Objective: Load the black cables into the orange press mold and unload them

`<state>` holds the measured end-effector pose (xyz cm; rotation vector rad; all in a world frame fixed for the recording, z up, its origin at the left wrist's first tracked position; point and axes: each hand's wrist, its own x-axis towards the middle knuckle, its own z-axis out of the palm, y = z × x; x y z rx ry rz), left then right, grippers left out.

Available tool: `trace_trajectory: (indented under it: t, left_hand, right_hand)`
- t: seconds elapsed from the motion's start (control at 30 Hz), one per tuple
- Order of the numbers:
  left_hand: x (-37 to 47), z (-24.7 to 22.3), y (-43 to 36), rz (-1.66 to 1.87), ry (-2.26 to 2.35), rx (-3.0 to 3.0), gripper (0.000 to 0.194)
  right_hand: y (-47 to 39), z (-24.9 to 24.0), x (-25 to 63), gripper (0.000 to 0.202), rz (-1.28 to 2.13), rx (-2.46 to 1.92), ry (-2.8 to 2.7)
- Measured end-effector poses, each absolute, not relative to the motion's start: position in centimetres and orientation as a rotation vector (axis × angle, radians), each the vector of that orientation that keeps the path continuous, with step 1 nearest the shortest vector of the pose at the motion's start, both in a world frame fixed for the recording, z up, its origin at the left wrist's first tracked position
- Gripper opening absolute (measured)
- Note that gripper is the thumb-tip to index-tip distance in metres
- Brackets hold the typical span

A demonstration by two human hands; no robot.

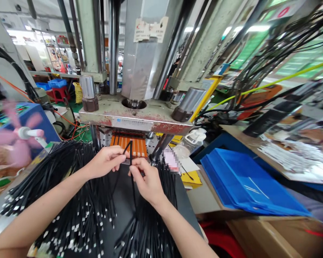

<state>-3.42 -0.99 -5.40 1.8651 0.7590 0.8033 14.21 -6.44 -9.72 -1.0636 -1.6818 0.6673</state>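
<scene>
Between my two hands a black flat cable [131, 152] is bent into a narrow loop, its top pointing at the press. My left hand [107, 159] pinches one side of it. On the other side, my right hand [146, 177] grips the cable between thumb and fingers, and a length hangs down below. Just beyond my fingertips lies an orange slotted mould [136, 145] under the press plate, with dark strips in its left slots. A large heap of black cables [70, 193] with pale ends lies under my left forearm. Another bundle [148, 233] lies below my right hand.
The press's heavy plate [134, 120] stands over the mould, with steel columns at both sides. Blue trays [247, 182] lie on the right beside a clear plastic jug [191, 141]. A pink fan [18, 134] is at the left, blurred.
</scene>
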Motion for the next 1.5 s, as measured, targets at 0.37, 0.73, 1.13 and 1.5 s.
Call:
trace_trajectory:
  t: [0.37, 0.73, 1.13, 1.5]
  left_hand:
    - [-2.0, -4.0, 0.6, 0.739, 0.619, 1.581, 0.036]
    - [-1.7, -1.9, 1.8, 1.168, 0.612, 2.115, 0.009]
    - [-3.6, -9.7, 5.9, 0.899, 0.851, 2.649, 0.016]
    - [-5.3, -11.5, 3.7, 0.230, 0.860, 2.982, 0.052]
  right_hand:
    - [-6.1, -10.8, 13.4, 0.022, 0.715, -0.993, -1.884]
    - [-4.7, -13.1, 12.2, 0.012, 0.646, -1.087, -2.000]
    - [9.0, -12.4, 14.2, 0.017, 0.543, -1.396, -1.744]
    - [9.0, -12.3, 14.7, 0.009, 0.414, -1.489, -1.961]
